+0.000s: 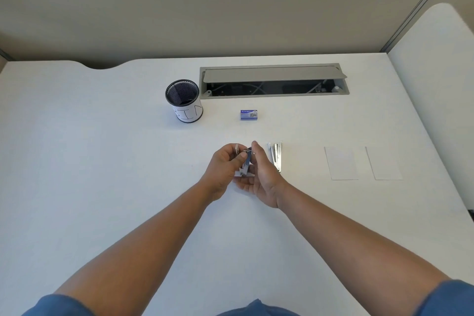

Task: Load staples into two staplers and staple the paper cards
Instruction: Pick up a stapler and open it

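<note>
A small metal stapler [246, 163] stands opened between my two hands at the middle of the white desk. My right hand [261, 174] holds it from the right side, palm turned left. My left hand [224, 164] is closed on a small strip of staples [237, 148] pinched at its fingertips, just beside the stapler's top. A second metal stapler [275, 155] lies open on the desk right of my right hand. Two white paper cards [341, 163] [384, 163] lie farther right. A blue staple box [248, 114] sits behind my hands.
A black mesh cup [184, 100] with a white label reading "BIN" stands at the back left. An open grey cable tray [273, 81] is set into the desk behind the box. Beige partition walls border the desk at the back and right.
</note>
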Tool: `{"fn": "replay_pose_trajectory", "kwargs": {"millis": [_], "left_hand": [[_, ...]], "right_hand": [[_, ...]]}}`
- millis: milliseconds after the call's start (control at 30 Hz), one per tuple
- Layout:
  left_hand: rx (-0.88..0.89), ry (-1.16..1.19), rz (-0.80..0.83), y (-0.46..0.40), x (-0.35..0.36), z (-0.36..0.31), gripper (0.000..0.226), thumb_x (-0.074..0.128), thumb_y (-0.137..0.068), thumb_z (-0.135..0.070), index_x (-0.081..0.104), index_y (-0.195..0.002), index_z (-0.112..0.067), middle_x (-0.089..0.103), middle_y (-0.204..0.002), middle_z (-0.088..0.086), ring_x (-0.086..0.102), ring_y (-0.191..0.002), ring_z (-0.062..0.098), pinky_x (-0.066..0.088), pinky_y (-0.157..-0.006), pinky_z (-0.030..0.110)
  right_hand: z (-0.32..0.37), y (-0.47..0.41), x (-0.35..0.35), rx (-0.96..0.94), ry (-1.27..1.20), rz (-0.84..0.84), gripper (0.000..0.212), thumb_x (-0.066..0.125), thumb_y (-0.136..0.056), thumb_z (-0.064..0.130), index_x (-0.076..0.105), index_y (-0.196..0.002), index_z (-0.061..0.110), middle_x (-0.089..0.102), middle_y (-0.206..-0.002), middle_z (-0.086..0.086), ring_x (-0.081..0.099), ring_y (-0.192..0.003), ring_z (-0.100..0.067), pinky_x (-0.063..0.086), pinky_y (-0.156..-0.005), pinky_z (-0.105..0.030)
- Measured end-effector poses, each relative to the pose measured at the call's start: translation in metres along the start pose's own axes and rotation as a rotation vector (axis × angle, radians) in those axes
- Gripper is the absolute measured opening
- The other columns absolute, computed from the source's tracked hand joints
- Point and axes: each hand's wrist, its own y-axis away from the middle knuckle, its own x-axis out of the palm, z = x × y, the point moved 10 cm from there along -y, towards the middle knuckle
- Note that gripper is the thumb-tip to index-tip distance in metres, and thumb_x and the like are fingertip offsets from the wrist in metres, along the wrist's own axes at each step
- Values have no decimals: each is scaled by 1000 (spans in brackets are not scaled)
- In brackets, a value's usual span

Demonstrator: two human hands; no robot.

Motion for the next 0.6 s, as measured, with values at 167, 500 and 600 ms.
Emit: {"fn": "replay_pose_trajectory", "kwargs": {"millis": [167,500,600], "left_hand": [[-9,24,7,4,-1,3,16,63,-99,-15,68,-111,-7,73,-98,13,70,-85,23,59,-69,31],[-3,25,-63,7,0,2,8,63,-97,-8,70,-100,-10,73,-77,-2,68,-65,8,52,-54,19],[-13,44,-91,6,1,2,9,60,-99,-9,69,-100,-9,73,-78,-1,69,-68,10,54,-55,22]], "right_hand": [[-3,2,2,51,-47,30,65,54,-90,66,72,-120,11,73,-103,-19,72,-98,-30,61,-85,-38],[3,4,7,3,29,-18,47,51,-91,52,75,-103,13,75,-91,-13,72,-86,-25,61,-74,-34],[5,5,9,-7,-2,-18,44,46,-92,45,74,-99,11,72,-88,-13,70,-84,-25,61,-75,-37]]}}
